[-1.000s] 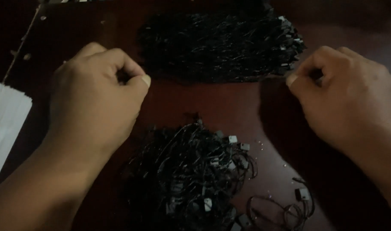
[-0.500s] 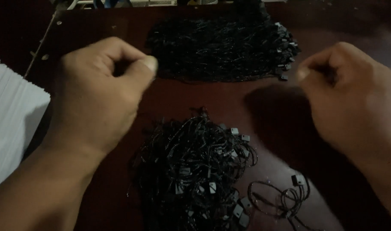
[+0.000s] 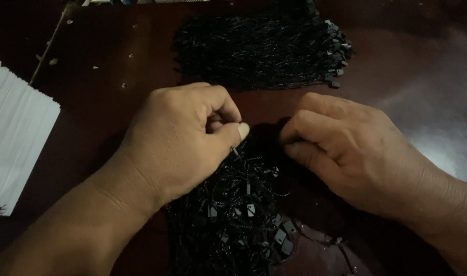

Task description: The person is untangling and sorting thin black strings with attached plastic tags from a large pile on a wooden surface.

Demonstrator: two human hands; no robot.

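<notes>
Dark reddish-brown table [image 3: 427,102]. On it: a neat far heap of black cords [image 3: 259,48], a near tangled heap of black cords [image 3: 228,220], a white paper stack [image 3: 16,138] at left, small crumbs [image 3: 123,85].

Your left hand [image 3: 185,140]: curled into a loose fist, thumb pressed against forefinger, knuckles up. Your right hand [image 3: 346,151]: fingers bent inward, close beside the left, forearm angled outward.

tangled black cord pile [image 3: 228,214], perhaps loose
</notes>
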